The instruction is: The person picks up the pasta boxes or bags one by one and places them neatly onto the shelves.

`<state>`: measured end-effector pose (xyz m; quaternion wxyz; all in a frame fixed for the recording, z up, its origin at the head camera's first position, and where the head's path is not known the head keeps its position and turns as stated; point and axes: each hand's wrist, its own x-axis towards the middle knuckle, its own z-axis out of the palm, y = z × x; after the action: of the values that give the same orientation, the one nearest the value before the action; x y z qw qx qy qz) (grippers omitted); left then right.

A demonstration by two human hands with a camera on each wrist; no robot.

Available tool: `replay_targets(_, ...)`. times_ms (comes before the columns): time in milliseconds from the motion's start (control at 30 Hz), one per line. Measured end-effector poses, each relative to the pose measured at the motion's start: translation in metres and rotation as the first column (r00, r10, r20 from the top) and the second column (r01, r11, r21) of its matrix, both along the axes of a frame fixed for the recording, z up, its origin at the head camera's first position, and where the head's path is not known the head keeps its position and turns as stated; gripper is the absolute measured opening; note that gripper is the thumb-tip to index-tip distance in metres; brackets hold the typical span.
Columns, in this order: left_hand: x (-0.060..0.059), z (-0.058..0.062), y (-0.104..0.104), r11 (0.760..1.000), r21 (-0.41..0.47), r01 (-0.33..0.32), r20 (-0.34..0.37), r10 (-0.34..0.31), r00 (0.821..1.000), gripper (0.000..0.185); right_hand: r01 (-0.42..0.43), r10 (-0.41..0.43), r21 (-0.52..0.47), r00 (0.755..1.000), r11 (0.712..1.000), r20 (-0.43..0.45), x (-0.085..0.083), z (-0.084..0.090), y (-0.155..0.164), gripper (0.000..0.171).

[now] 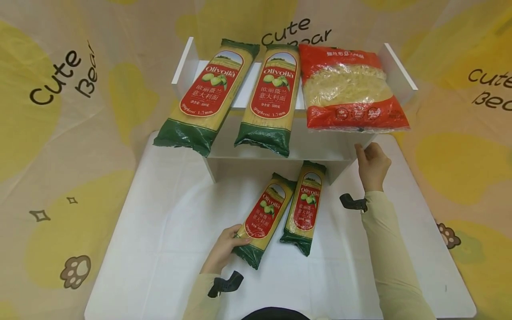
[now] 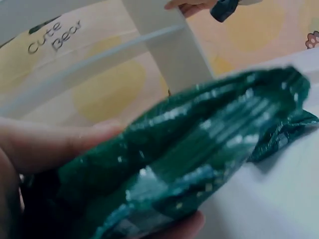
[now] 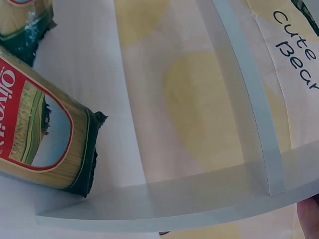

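Note:
My left hand grips the lower end of a spaghetti pack with a red label. The left wrist view shows its green wrapper end between thumb and fingers. Close on its right, a second spaghetti pack lies at a slant near the shelf's opening; its end also appears in the right wrist view. My right hand holds the front edge of the white shelf's right side panel. Only a small part of that hand shows in the right wrist view.
On the upper shelf lie a left spaghetti pack, a middle spaghetti pack and a red bag of pasta, all overhanging its front edge. The shelf stands on a white table. A patterned yellow cloth hangs around it.

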<state>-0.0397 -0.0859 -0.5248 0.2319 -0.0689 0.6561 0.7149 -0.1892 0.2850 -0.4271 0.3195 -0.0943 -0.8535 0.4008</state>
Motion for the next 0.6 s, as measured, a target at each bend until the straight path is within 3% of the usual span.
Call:
replay_targets(200, 0.014, -0.005, -0.016, 0.998, 0.06, -0.001, 0.022, 0.0, 1.0, 0.045, -0.003, 0.003, 0.001, 1.0, 1.0, 0.004, 0.0, 0.0, 0.0, 0.03)
replay_targets(367, 0.025, -0.006, -0.028, 0.989, 0.14, 0.048, 0.028, -0.052, 0.998, 0.045, 0.003, -0.003, -0.004, 1.0, 1.0, 0.014, 0.001, 0.0, 0.0, 0.031)
replay_targets(600, 0.034, -0.007, -0.038, 0.923, 0.359, 0.14, -0.044, -0.134, 0.99, 0.026, 0.002, -0.002, -0.01, 1.0, 1.0, 0.011, 0.0, -0.001, 0.0, 0.03)
